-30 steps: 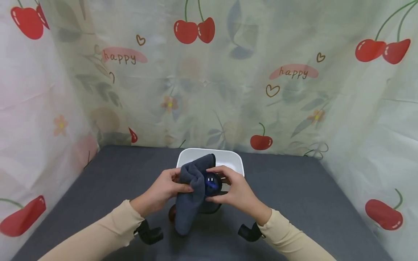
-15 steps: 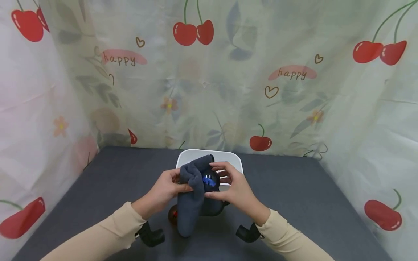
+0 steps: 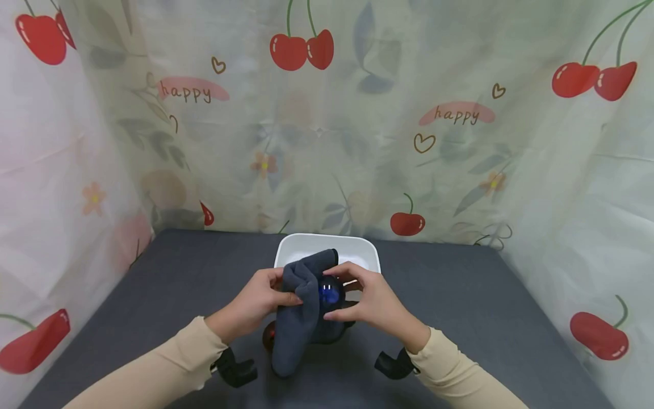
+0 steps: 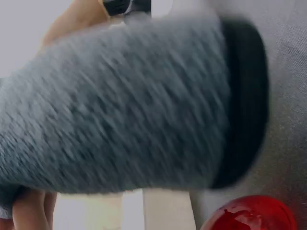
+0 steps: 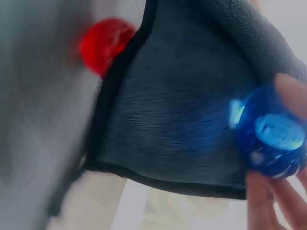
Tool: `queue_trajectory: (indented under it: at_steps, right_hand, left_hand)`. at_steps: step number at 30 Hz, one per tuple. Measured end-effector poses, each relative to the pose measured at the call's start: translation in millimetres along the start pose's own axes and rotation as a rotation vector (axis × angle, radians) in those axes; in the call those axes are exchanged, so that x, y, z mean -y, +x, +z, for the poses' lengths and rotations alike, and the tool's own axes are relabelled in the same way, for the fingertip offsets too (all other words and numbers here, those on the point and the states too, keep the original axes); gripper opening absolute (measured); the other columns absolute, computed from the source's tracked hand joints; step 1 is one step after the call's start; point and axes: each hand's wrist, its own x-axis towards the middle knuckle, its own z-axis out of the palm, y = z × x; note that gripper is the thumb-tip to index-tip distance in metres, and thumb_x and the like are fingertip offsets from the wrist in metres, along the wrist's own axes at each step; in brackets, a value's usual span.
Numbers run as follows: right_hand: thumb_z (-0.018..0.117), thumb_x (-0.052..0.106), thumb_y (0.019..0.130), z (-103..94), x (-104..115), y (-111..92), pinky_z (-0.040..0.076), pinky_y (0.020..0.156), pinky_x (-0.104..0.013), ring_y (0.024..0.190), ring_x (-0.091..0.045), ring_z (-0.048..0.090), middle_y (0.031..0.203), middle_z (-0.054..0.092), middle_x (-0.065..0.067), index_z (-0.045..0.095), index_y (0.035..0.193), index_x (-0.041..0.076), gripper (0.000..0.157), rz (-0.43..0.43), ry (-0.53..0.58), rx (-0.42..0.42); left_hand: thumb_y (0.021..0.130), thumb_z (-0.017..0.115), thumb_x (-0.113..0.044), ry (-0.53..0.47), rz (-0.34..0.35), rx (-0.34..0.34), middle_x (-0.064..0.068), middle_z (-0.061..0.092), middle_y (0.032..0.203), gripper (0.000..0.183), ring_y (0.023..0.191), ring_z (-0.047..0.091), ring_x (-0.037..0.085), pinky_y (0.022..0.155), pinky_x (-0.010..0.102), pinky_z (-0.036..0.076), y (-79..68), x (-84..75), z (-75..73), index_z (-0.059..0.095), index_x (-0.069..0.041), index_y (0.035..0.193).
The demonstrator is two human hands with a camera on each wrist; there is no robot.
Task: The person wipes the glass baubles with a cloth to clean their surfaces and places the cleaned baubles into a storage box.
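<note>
In the head view my left hand (image 3: 258, 301) pinches a dark grey cloth (image 3: 296, 329) with a black edge, and part of the cloth hangs down toward the table. The fingers and thumb of my right hand (image 3: 373, 295) grip a shiny blue ball (image 3: 331, 292) against the cloth. The right wrist view shows the blue ball (image 5: 271, 134) at the cloth's face, fingertips on its sides. A glossy red ball (image 3: 268, 336) lies on the table, partly hidden behind the cloth; the left wrist view shows the red ball (image 4: 252, 215) at its lower edge.
Behind the hands stands a white tray (image 3: 301, 243), its near part hidden by the cloth and hands. The dark grey tabletop (image 3: 434, 295) ends at a curtain (image 3: 327, 142) printed with cherries, which also hangs at both sides.
The right fingers spread around the blue ball half a second ago and now grip it closer, the wrist slightly lower. The cloth's lower end has swung a little left.
</note>
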Motion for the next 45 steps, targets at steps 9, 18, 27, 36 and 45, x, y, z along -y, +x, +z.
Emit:
queue_trajectory:
  at_steps: [9, 18, 27, 36, 45]
  right_hand:
    - [0.086, 0.001, 0.067, 17.1, -7, 6, 0.053, 0.091, -0.030, 0.110, -0.019, 0.060, 0.126, 0.056, -0.009, 0.053, 0.123, 0.008, 0.065, -0.027, 0.168, -0.022]
    - [0.090, 0.017, 0.065, 12.1, -3, 3, 0.053, 0.088, -0.025, 0.101, -0.012, 0.062, 0.120, 0.062, 0.002, 0.061, 0.121, 0.019, 0.063, -0.026, -0.010, -0.025]
    - [0.089, 0.002, 0.063, 13.7, -6, 4, 0.052, 0.092, -0.030, 0.116, -0.014, 0.059, 0.122, 0.060, -0.008, 0.053, 0.119, 0.008, 0.067, -0.085, 0.087, -0.089]
    - [0.091, 0.012, 0.062, 8.7, -4, 2, 0.055, 0.085, -0.026, 0.094, -0.015, 0.066, 0.120, 0.061, -0.003, 0.060, 0.122, 0.014, 0.067, -0.048, -0.072, -0.078]
    - [0.088, 0.006, 0.065, 9.0, -5, 2, 0.053, 0.089, -0.031, 0.107, -0.015, 0.061, 0.123, 0.062, -0.002, 0.059, 0.129, 0.015, 0.071, -0.095, -0.146, -0.046]
  left_hand:
    - [0.082, 0.075, -0.008, -0.050, -0.003, 0.022, 0.006, 0.066, 0.117, 0.064, 0.100, 0.065, 0.016, 0.084, 0.036, 0.055, -2.5, 0.4, -4.0, 0.046, 0.007, 0.137]
    - [0.085, 0.071, -0.006, -0.014, -0.001, -0.007, 0.003, 0.068, 0.108, 0.052, 0.093, 0.065, 0.014, 0.079, 0.031, 0.056, -4.2, 3.3, -6.3, 0.050, 0.010, 0.130]
    - [0.083, 0.075, -0.010, -0.050, 0.019, 0.004, 0.001, 0.065, 0.111, 0.059, 0.096, 0.065, 0.016, 0.083, 0.035, 0.055, -0.7, 2.1, 1.0, 0.049, 0.005, 0.134]
    - [0.085, 0.072, -0.006, -0.038, 0.035, -0.030, -0.002, 0.066, 0.103, 0.046, 0.091, 0.065, 0.014, 0.079, 0.033, 0.056, 0.9, 2.9, 0.7, 0.054, 0.008, 0.126]
    - [0.082, 0.074, -0.005, -0.005, 0.012, 0.014, 0.010, 0.063, 0.116, 0.061, 0.097, 0.064, 0.018, 0.082, 0.035, 0.056, 4.3, 6.9, 3.2, 0.048, 0.004, 0.136]
